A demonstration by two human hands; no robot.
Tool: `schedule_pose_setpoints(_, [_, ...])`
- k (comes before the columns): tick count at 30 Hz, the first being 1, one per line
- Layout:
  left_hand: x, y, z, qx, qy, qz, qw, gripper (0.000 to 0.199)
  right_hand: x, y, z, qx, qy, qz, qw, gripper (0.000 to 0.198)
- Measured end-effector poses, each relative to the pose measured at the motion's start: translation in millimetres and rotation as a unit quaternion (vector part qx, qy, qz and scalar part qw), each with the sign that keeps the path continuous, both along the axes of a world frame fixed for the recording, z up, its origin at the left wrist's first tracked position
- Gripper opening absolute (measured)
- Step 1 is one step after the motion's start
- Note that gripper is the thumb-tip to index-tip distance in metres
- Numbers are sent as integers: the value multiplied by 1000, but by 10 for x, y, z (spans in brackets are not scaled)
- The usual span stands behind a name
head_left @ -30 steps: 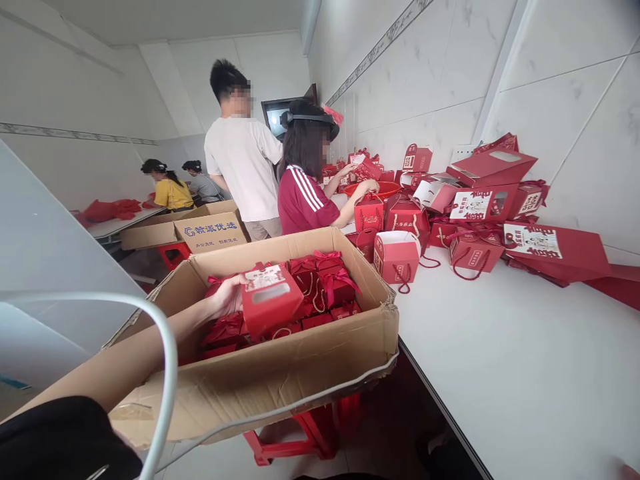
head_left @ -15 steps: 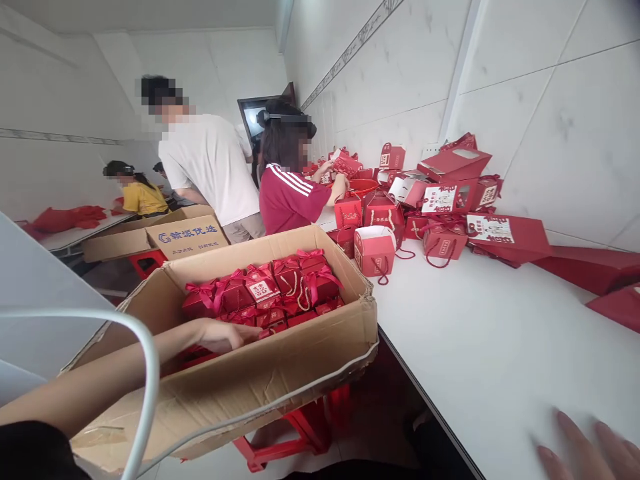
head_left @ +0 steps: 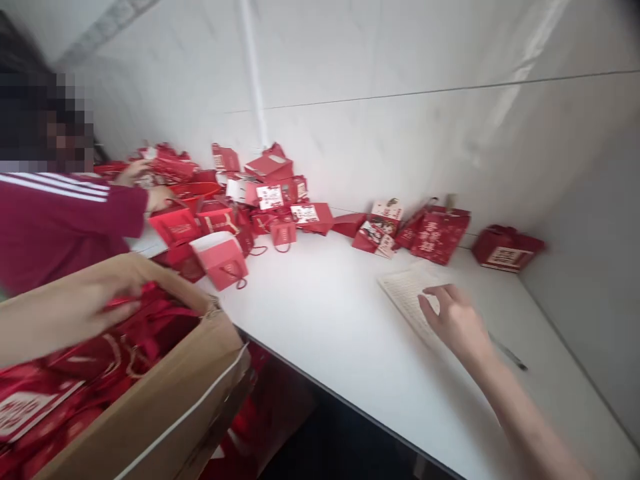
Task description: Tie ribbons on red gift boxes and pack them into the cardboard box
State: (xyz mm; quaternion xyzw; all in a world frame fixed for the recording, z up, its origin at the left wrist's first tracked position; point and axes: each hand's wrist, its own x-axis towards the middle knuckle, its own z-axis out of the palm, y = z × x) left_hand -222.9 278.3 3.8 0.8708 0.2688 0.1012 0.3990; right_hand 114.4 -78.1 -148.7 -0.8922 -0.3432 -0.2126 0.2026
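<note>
My left hand [head_left: 103, 303] is over the cardboard box [head_left: 165, 393], smeared by motion. Red shows between its thumb and fingers, but I cannot tell whether it grips anything. Beneath it, red gift boxes [head_left: 90, 363] with ribbons and cord handles fill the carton. My right hand [head_left: 457, 320] hovers over or rests on a cream sheet or pad with printed lines [head_left: 407, 297] on the white table. Its fingers are bent, with a gap between thumb and forefinger and nothing visible in them. A dark pen [head_left: 510, 352] lies just right of that wrist.
Red gift boxes and bags [head_left: 270, 193] are heaped along the wall, with a pink-red open box [head_left: 220, 260] in front. More red bags [head_left: 440, 233] and a red box [head_left: 507, 250] stand at the back right. A co-worker in a maroon sleeve [head_left: 115, 210] handles red items at left.
The view has swung right, bringing the lined pad and pen into sight. My left hand has come up from among the gift boxes. My right hand now reaches over the pad.
</note>
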Motion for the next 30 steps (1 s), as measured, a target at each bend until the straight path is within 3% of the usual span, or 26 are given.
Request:
schedule_pose_setpoints(2, [375,-79,153,204,66,-2,977,31,244,-286,20,8,66,-94,993,33])
schedule_pose_setpoints(4, [871,-320,202,344,113,-67,930,36,413,-522,-11,1,147,-139,979,27])
schedule_pose_setpoints(6, [1442,-703,88,352,68,-191,914,27,502,-681,-41,-11,206,-140,968,23])
schedule_pose_setpoints(9, [2262,-1359,-368,342,52,-360,866,18,528,-804,-30,-29,267,-155,951,23])
schedule_pose_setpoints(12, [2850,-1875,-959,266,-5,-377,887,24,504,-854,18,-45,318,-172,931,17])
schedule_pose_setpoints(15, [3154,-2129,-1452,245,-36,-355,901,35,485,-861,50,-50,333,-174,926,6])
schedule_pose_setpoints(17, [3243,-2146,-1676,234,-54,-348,906,37,467,-844,70,-41,328,-174,927,4])
schedule_pose_setpoints(19, [3284,-2061,-1811,220,-70,-356,905,34,429,-814,105,-27,321,-172,931,26])
schedule_pose_setpoints(22, [3318,-1827,-1866,168,-83,-412,892,32,343,-747,194,40,305,-120,944,52])
schedule_pose_setpoints(24, [3338,-1656,-1832,120,-62,-455,880,34,289,-686,248,131,313,-75,938,48])
schedule_pose_setpoints(26, [3351,-1503,-1770,94,-21,-474,875,37,245,-604,266,244,360,-29,900,35])
schedule_pose_setpoints(28, [3350,-1381,-1702,87,13,-479,873,39,197,-495,236,339,443,34,829,27])
schedule_pose_setpoints(30, [3334,-1294,-1645,83,36,-486,869,40,128,-365,170,391,522,111,750,29])
